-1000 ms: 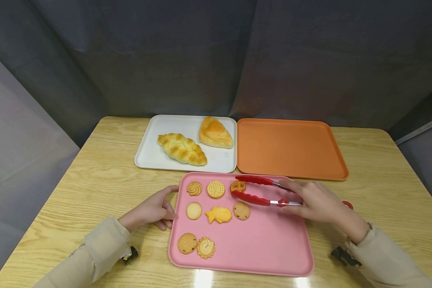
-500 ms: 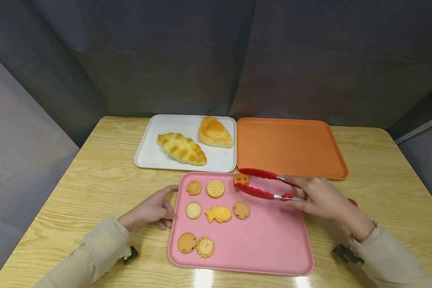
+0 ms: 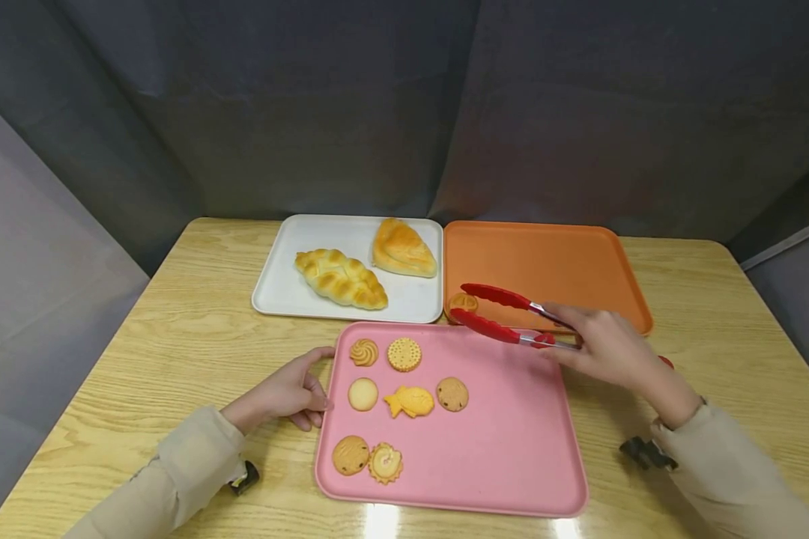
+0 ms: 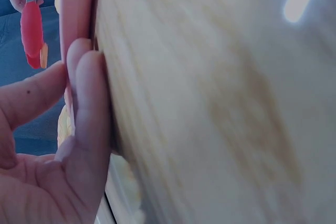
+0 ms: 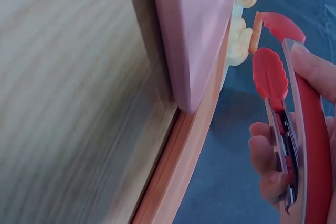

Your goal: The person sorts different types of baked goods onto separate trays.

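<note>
The left hand [image 3: 290, 391] is pinching the pink tray's [image 3: 499, 449] left rim; the right hand [image 3: 603, 352] is curling round one pair of tongs [image 3: 488, 327], which are holding one pretzel cookie [image 3: 461, 302] just beyond the pink tray, above the orange tray [image 3: 539, 254]. A light, even squeeze should be serving best. Seven other cookies [image 3: 411, 402] are lying on the pink tray; two breads [image 3: 341, 278] are resting beyond it.
</note>
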A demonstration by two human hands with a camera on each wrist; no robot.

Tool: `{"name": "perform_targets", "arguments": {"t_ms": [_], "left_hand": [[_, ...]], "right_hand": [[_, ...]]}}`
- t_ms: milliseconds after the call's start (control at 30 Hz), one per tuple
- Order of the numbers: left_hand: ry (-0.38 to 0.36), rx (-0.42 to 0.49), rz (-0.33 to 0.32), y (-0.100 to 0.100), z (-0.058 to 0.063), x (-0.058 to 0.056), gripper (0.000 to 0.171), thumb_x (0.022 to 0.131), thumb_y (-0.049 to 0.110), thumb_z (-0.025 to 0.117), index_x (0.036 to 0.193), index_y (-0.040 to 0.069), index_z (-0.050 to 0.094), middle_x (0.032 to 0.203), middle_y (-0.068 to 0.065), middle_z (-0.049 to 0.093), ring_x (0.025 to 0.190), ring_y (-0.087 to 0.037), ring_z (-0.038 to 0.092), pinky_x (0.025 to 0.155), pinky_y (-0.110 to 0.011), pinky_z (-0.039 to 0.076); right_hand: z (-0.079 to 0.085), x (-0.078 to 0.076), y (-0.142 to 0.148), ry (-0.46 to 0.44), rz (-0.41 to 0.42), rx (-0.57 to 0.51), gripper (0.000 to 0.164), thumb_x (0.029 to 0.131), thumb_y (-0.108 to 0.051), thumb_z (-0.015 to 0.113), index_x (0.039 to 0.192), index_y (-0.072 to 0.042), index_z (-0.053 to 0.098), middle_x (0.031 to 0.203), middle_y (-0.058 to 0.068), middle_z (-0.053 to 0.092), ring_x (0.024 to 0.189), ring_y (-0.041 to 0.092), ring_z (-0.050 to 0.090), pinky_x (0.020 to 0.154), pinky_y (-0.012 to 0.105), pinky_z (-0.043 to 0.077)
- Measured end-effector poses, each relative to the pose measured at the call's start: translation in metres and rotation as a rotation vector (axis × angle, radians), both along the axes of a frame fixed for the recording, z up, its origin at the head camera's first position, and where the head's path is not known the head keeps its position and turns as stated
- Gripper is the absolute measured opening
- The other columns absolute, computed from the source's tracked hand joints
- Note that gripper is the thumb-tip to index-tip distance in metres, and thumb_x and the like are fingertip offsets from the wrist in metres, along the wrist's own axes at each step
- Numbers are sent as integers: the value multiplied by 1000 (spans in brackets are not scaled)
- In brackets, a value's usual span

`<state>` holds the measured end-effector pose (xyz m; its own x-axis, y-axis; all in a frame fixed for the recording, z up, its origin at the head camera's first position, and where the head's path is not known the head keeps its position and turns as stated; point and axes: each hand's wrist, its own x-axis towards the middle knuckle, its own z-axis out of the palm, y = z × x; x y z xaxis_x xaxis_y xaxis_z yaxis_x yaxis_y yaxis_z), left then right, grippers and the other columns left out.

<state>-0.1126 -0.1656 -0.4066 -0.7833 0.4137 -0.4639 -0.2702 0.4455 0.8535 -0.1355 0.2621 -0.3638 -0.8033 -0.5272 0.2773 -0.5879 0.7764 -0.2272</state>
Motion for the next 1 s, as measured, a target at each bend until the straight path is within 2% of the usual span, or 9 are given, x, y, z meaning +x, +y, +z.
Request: {"name": "perform_targets", "arguments": {"t_ms": [100,233,300,367,567,833,1000], "left_hand": [[0,-1,1,0,1,0,75,81,-6,57,143,5,17,65,-10,60,49,-16,57,42,-32,50],[-3,1,3,0,2,0,74,82,-6,57,143,6,17,65,-11,60,49,-16,57,42,-33,50],[-4,2,5,1,2,0,74,82,-6,57,143,6,17,65,-11,60,49,-16,57,42,-32,50],[-5,2,8,1,2,0,74,81,-6,57,143,6,17,65,-11,60,49,-16,57,42,-32,50],[-2,5,6,0,0,0,74,81,-7,57,143,6,18,65,-11,59,49,-15,57,42,-31,50],[1,0,9,0,-1,0,73,81,-8,56,142,6,19,65,-10,59,48,-15,57,42,-31,50],[2,3,11,0,-2,0,74,80,-8,57,142,6,19,65,-11,59,48,-15,57,42,-31,50]], "right_hand": [[-1,-6,1,-1,-29,-17,60,65,-27,81,115,-2,59,55,-9,45,44,4,30,40,21,28],[-2,-12,3,-9,-67,-25,61,66,-27,80,117,-3,58,51,-9,34,42,6,28,39,23,27],[-2,-16,3,-10,-83,-23,61,66,-27,80,117,-3,58,52,-8,34,42,6,28,39,23,27],[-2,-19,4,-22,-93,-24,60,67,-27,80,117,-1,57,53,-6,35,42,7,28,39,23,27],[-1,-31,4,-54,-128,-41,62,69,-29,79,118,1,57,75,9,63,49,12,41,44,26,35],[-4,-50,6,-49,-151,-47,60,71,-28,77,118,3,55,83,16,65,51,17,45,44,28,40],[-4,-61,5,-101,-211,-54,61,74,-32,74,120,3,53,95,20,64,63,24,53,56,40,50]]}}
